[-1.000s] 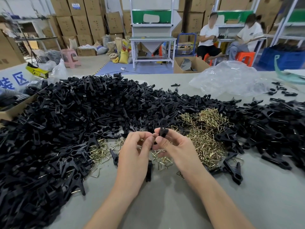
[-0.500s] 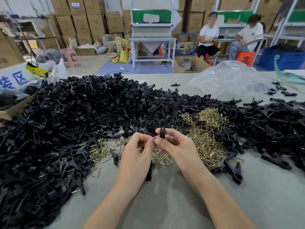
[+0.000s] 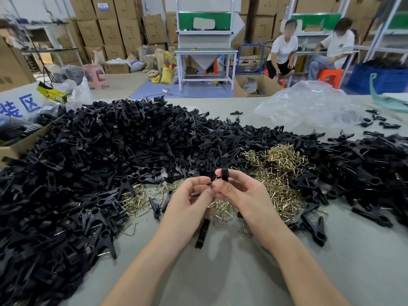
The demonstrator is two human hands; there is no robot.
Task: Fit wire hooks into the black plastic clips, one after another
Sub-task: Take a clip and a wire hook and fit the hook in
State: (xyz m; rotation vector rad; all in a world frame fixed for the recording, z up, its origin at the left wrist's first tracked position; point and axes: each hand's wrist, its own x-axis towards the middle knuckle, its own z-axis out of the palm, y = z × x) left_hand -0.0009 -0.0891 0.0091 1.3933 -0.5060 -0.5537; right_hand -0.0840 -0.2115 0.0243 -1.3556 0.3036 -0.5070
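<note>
My right hand [image 3: 240,195] pinches a black plastic clip [image 3: 224,170] that stands upright above its fingertips. My left hand [image 3: 187,206] meets it fingertip to fingertip and pinches a wire hook [image 3: 215,178], only a small loop of which shows between the hands. Behind the hands lies a heap of brass-coloured wire hooks [image 3: 278,173], with a smaller patch of them [image 3: 134,199] to the left. A large pile of black clips [image 3: 99,162] covers the left half of the grey table [image 3: 220,272]; another pile of clips [image 3: 364,168] lies to the right.
One loose black clip [image 3: 202,234] lies under my left wrist and another [image 3: 313,228] to the right. A crumpled clear plastic bag [image 3: 309,104] sits at the back right, a cardboard box [image 3: 13,149] at the left edge. Two people sit beyond the table.
The clip in my right hand has turned more upright and risen slightly. Both hands stay together in the same spot.
</note>
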